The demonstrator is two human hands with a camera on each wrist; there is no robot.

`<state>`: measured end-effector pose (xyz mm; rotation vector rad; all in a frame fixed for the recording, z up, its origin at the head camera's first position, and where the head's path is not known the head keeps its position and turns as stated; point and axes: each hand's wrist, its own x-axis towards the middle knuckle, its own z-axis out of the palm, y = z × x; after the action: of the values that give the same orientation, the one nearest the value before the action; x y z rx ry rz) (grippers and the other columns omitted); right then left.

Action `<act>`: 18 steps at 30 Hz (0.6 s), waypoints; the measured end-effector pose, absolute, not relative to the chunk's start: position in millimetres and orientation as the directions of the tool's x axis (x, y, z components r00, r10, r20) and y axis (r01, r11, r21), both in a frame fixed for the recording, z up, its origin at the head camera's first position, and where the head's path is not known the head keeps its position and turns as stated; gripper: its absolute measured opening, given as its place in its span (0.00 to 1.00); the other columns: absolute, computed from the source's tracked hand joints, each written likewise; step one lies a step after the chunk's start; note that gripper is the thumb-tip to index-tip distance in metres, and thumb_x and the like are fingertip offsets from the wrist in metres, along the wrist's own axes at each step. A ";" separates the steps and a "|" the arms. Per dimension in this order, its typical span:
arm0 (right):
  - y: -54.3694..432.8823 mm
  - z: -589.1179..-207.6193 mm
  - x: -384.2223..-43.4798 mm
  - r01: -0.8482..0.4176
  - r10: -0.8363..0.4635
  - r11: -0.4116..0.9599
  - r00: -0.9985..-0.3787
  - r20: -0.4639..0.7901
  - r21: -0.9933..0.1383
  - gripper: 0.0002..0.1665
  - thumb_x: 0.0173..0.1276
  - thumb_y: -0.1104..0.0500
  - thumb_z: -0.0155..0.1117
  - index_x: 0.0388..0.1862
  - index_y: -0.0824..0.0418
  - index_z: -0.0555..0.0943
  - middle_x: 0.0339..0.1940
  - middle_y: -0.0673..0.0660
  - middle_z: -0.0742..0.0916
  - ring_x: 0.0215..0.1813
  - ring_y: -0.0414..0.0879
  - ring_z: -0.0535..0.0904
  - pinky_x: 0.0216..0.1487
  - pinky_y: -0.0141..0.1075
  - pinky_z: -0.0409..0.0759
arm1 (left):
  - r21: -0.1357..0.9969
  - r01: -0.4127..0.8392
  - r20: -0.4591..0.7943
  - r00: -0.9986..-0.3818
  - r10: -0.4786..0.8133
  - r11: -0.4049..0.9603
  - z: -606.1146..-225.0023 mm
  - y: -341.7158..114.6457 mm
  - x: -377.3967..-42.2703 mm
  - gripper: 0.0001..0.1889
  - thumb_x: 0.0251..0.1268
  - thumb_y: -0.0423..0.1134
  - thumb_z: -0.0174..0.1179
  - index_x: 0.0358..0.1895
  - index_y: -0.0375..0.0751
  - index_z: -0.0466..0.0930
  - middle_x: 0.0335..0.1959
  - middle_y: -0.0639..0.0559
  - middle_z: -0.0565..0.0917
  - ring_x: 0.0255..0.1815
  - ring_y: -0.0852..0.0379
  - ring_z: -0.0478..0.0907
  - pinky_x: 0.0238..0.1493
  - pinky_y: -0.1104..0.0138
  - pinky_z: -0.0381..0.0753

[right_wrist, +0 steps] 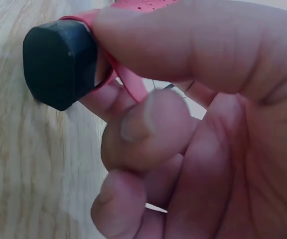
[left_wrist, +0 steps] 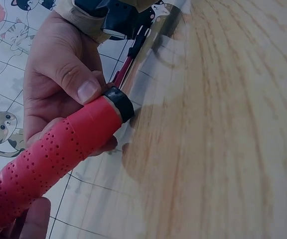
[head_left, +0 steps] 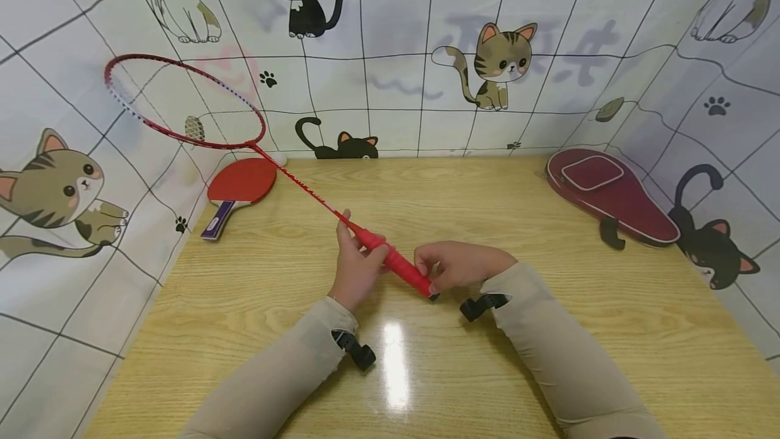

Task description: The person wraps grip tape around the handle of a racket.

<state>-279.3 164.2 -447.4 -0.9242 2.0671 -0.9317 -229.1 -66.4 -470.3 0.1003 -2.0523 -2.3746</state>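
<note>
A red badminton racket (head_left: pixel 313 195) slants over the table, its head up at the left and its handle down toward the middle. My left hand (head_left: pixel 355 269) holds the upper handle, thumb on top. Red perforated grip tape (left_wrist: pixel 59 149) wraps the handle down to a black end cap (right_wrist: pixel 59 62). At that lower end, my right hand (head_left: pixel 460 264) has its thumb on the wrapped edge and its curled fingers at a short loose strip of the tape (right_wrist: pixel 132 84). Part of the strip is hidden behind the fingers.
A red table tennis paddle (head_left: pixel 244 181) lies at the table's back left, with a white ball (head_left: pixel 279 158) partly seen beside it. A dark red racket case (head_left: pixel 609 192) lies at the back right. Cat-print covering (head_left: pixel 396 73) stands around the wooden table (head_left: pixel 292 358).
</note>
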 end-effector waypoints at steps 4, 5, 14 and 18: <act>165.0 -446.8 -279.4 -0.303 -0.802 0.500 -0.516 -0.302 -0.811 0.14 0.64 0.67 0.74 0.39 0.57 0.76 0.41 0.52 0.84 0.42 0.49 0.77 0.43 0.41 0.76 | 0.992 -0.045 -0.049 -0.998 -0.033 -0.119 -471.7 -66.3 -229.2 0.53 0.70 0.30 0.65 0.84 0.67 0.37 0.55 0.39 0.77 0.51 0.43 0.87 0.40 0.51 0.91; 165.5 -446.7 -279.6 -0.304 -0.802 0.501 -0.516 -0.302 -0.810 0.14 0.64 0.67 0.74 0.39 0.57 0.76 0.41 0.52 0.84 0.42 0.49 0.77 0.44 0.41 0.76 | 0.992 -0.046 -0.050 -0.998 -0.031 -0.119 -472.2 -66.3 -229.5 0.53 0.70 0.30 0.65 0.84 0.67 0.37 0.55 0.39 0.76 0.51 0.43 0.87 0.40 0.51 0.91; 169.8 -450.5 -282.8 -0.285 -0.808 0.481 -0.511 -0.293 -0.829 0.15 0.65 0.73 0.66 0.45 0.56 0.77 0.43 0.51 0.88 0.45 0.49 0.82 0.48 0.42 0.81 | 0.991 -0.036 -0.039 -0.999 -0.021 -0.126 -472.6 -66.9 -230.1 0.52 0.71 0.27 0.62 0.84 0.65 0.37 0.57 0.37 0.76 0.53 0.41 0.86 0.42 0.53 0.91; 169.9 -449.8 -283.5 -0.232 -0.795 0.488 -0.515 -0.320 -0.841 0.19 0.66 0.73 0.64 0.50 0.55 0.75 0.44 0.53 0.90 0.44 0.50 0.84 0.45 0.42 0.81 | 0.992 -0.032 -0.034 -0.999 -0.018 -0.123 -472.0 -66.8 -229.6 0.52 0.71 0.27 0.62 0.84 0.63 0.36 0.57 0.37 0.76 0.52 0.41 0.86 0.42 0.53 0.91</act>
<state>-283.5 169.9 -449.8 -0.8449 2.0064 -0.9876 -229.6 -66.8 -472.0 0.0587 -2.0868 -2.3602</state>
